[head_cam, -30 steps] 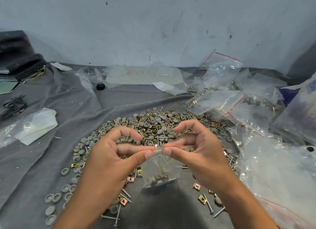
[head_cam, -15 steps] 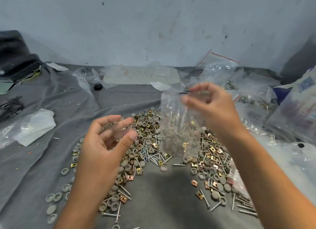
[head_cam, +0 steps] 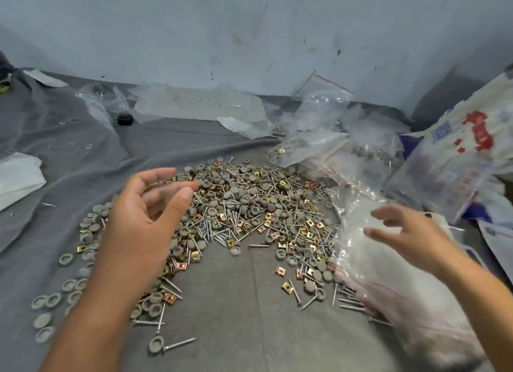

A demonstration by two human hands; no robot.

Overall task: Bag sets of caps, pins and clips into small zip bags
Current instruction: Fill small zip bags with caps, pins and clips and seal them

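Cloth (head_cam: 69, 138), grey and creased, covers the worktop, and loose caps (head_cam: 45, 300) trail along its left edge. Over the left flank of the heap hangs the left hand (head_cam: 144, 221), empty, its fingers relaxed and half spread, thumb toward the parts; it has barely shifted from half a second ago, when it let go of the bag's mouth. The heap (head_cam: 249, 205) lies in the middle: grey caps, steel pins (head_cam: 177, 344) and brass clips (head_cam: 287, 287) mixed together in an arc, with a bare patch of cloth in front.

To the right the change is plain. A second ago both hands were pinching a filled small bag along its seal; half a second ago the right hand alone held it up; now that bag is gone from the fingers. The right hand (head_cam: 410, 238) holds nothing, fingers straight and apart, hovering over a stack of empty zip bags (head_cam: 388, 274) at the heap's right edge. The finished bag cannot be picked out, though it has most likely joined the filled bags (head_cam: 311, 146) farther back on the right.

One set therefore looks done. The likely next step is to take a fresh bag from the stack and gather another set of parts.
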